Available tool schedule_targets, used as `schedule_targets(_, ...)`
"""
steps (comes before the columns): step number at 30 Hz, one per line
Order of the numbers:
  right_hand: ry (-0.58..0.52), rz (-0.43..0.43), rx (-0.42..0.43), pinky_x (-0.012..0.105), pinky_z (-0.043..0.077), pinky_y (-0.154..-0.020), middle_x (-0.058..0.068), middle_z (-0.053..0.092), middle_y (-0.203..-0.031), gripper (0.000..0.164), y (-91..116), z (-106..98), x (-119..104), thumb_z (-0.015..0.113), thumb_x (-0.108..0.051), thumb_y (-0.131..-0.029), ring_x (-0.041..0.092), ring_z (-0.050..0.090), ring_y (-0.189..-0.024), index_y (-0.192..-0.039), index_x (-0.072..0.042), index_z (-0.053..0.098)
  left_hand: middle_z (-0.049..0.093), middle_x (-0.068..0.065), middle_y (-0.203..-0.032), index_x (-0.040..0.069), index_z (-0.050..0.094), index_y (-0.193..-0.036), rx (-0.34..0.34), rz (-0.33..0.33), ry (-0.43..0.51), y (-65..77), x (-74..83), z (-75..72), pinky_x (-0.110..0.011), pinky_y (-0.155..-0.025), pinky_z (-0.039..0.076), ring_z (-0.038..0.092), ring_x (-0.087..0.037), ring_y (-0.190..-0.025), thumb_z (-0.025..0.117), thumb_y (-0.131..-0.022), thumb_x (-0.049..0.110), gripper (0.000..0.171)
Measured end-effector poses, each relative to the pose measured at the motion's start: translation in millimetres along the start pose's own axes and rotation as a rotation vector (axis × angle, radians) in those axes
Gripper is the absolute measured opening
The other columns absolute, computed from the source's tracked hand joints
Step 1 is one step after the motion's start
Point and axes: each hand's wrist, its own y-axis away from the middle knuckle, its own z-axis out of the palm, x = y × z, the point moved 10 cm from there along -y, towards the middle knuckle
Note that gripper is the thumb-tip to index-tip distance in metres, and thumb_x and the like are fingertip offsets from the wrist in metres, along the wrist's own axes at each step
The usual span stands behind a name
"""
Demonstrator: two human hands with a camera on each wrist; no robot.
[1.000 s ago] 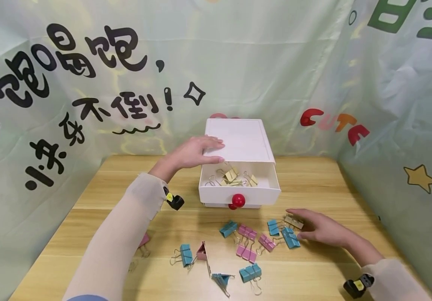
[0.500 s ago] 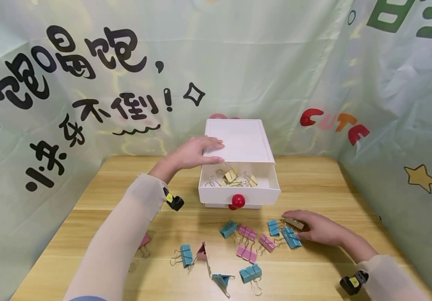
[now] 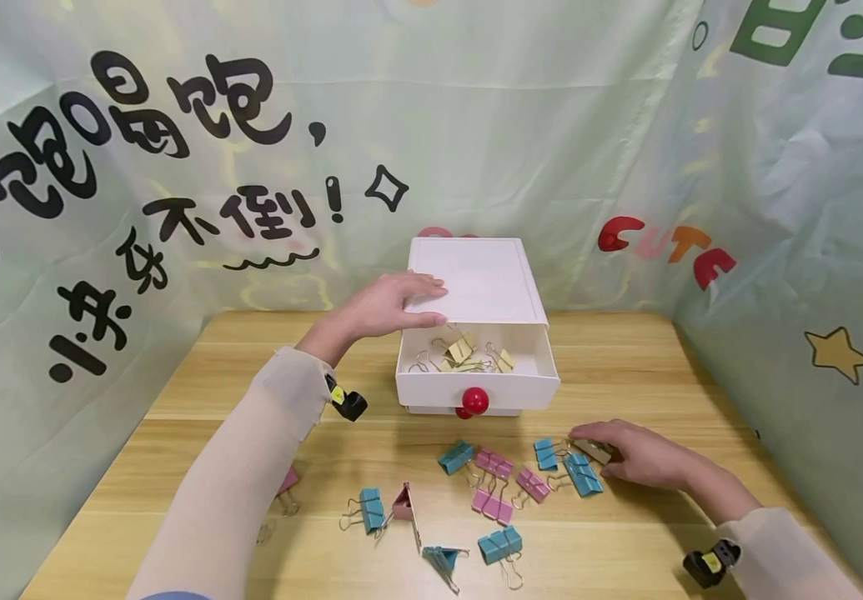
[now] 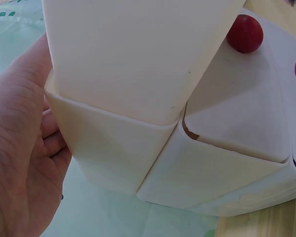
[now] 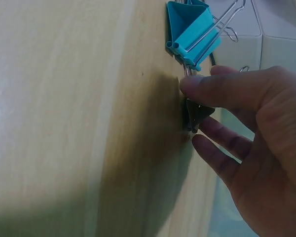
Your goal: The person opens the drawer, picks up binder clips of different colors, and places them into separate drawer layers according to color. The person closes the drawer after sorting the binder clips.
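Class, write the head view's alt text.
A person's right hand curls around a gold binder clip near blue clips and pink clips on a table; the left hand rests on a white drawer unit, yellow clips in its open drawer.

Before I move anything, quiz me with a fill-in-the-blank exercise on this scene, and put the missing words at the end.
1. The open drawer is the ____ one in the white drawer unit.
2. The round knob on its front is ____.
3. The left hand touches the unit, while the ____ hand is at a gold clip.
4. On the tabletop, several clips are blue and several others are ____.

Missing words: top; red; right; pink.
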Motion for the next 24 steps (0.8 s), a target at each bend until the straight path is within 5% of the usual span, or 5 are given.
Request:
schedule_targets(16, 0.019, 0.052, 0.015, 0.053, 0.047, -0.093, 0.011, 0.062, -0.126, 0.053, -0.9, -1.4, 6.1, 0.076, -0.004, -0.081, 0.032, 0.058, -0.113, -0.132, -0.006, 0.060, 0.048, 0.006, -0.146, 0.021, 0.060, -0.136, 0.002, -0.028, 0.005, 0.6, -2.2, 0.0, -0.040, -0.114, 0.027, 0.038, -0.014, -0.137, 0.062, -0.089, 0.058, 0.060)
schedule_targets(24, 0.032, 0.093, 0.069, 0.053, 0.047, -0.094, 0.013, 0.064, -0.123, 0.053, 1.1, -4.8, 11.0, 0.080, -0.018, -0.082, 0.035, 0.059, -0.113, -0.129, -0.005, 0.062, 0.047, 0.007, -0.147, 0.021, 0.060, -0.136, -0.004, -0.029, 0.011, 0.3, -1.7, 0.7, -0.040, -0.115, 0.026, 0.038, -0.013, -0.138, 0.061, -0.089, 0.058, 0.060)
